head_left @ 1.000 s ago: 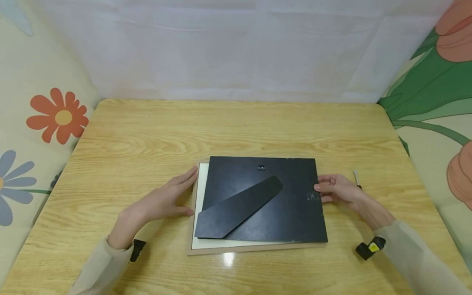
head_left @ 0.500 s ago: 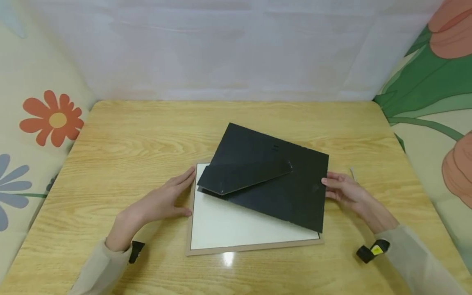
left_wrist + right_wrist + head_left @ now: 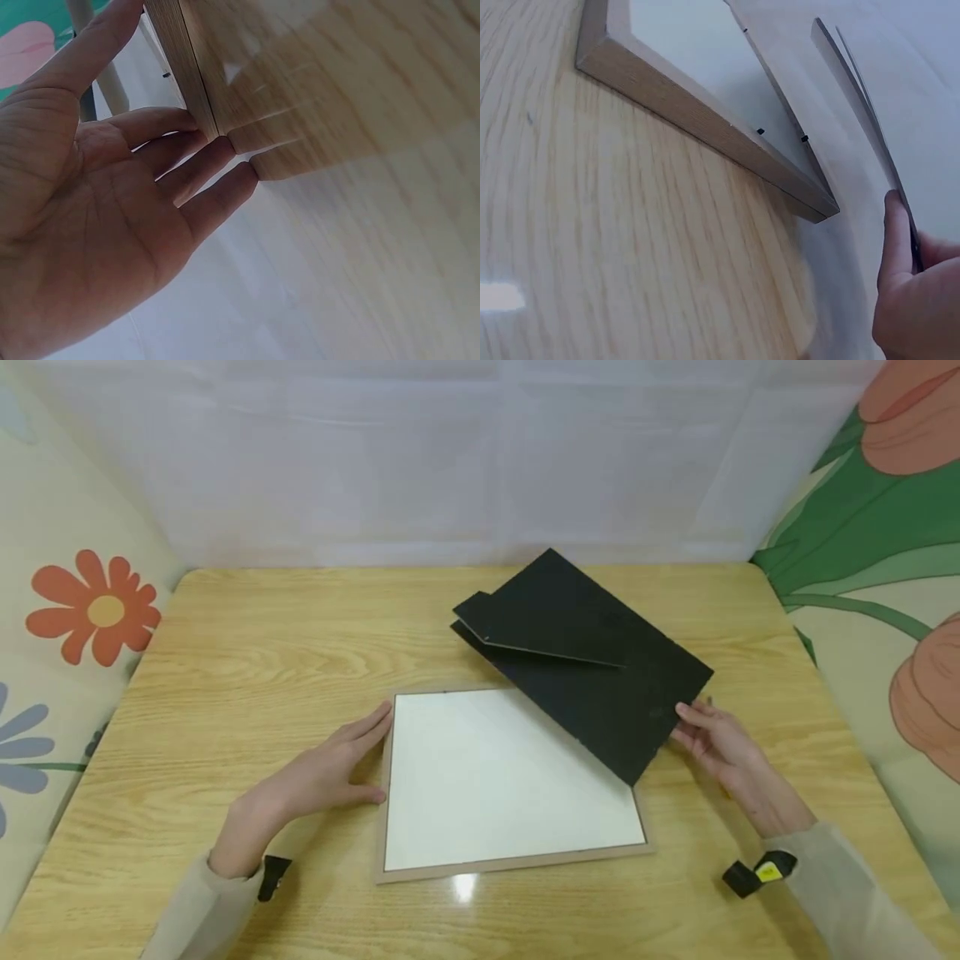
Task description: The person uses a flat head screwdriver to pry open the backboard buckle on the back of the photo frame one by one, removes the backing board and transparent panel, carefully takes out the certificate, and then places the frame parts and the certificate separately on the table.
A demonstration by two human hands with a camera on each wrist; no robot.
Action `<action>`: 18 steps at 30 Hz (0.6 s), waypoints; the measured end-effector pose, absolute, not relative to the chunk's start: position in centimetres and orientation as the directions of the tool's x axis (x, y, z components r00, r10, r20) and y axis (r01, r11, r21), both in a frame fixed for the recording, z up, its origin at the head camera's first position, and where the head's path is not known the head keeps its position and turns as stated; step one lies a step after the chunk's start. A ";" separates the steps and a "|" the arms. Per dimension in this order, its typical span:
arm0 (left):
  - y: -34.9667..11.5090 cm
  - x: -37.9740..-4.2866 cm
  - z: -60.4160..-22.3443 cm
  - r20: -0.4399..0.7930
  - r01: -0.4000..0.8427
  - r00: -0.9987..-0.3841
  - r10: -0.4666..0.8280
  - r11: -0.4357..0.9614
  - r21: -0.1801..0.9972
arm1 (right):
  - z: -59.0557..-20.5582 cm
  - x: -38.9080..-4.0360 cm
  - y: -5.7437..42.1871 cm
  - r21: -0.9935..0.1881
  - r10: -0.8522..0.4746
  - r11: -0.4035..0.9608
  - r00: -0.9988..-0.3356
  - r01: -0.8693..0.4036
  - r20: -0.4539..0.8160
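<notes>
In the head view a light-wood picture frame [image 3: 517, 862] lies face down on the table, a white sheet [image 3: 495, 785] inside it. My left hand [image 3: 315, 777] rests against its left side, fingertips and thumb touching the edge. The left wrist view shows those fingers [image 3: 210, 165] fairly straight. My right hand [image 3: 723, 756] pinches the right end of a black backing board [image 3: 637, 693], thumb on top. The board is raised and tilted above the frame's far right part, its easel leg [image 3: 540, 622] slightly swung out. In the right wrist view the board [image 3: 866, 112] appears edge-on, apart from the frame.
Small dark tabs [image 3: 761, 131] stick out along the frame's inner edge. Behind my right hand, a thin tool is nearly all hidden. The wooden table [image 3: 300, 643] runs back to a white cloth [image 3: 360, 468]; flower-printed panels flank both sides.
The black backing board has come up off the frame, turning clockwise and shifting away and to the right in my right hand. More white sheet shows. My left hand has stayed at the frame's edge.
</notes>
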State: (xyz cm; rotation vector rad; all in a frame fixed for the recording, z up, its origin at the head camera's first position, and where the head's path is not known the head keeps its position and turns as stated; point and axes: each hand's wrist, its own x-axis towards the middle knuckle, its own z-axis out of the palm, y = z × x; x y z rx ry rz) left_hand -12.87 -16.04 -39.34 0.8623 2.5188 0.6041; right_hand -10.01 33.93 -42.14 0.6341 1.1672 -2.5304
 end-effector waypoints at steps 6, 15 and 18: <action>-16.4 -12.8 -39.8 -0.231 0.473 -0.726 0.647 0.715 0.515 | -42.0 -10.1 34.1 -0.536 -0.051 -0.771 -0.871 0.345 -0.489; -16.4 -12.5 -39.5 -0.235 0.474 -0.726 0.646 0.718 0.509 | -41.9 -9.8 34.3 -0.445 0.055 -0.874 -0.868 0.197 -0.494; -16.5 -12.4 -39.4 -0.236 0.468 -0.729 0.642 0.719 0.514 | -41.8 -9.8 34.5 -0.399 0.076 -0.903 -0.856 0.158 -0.511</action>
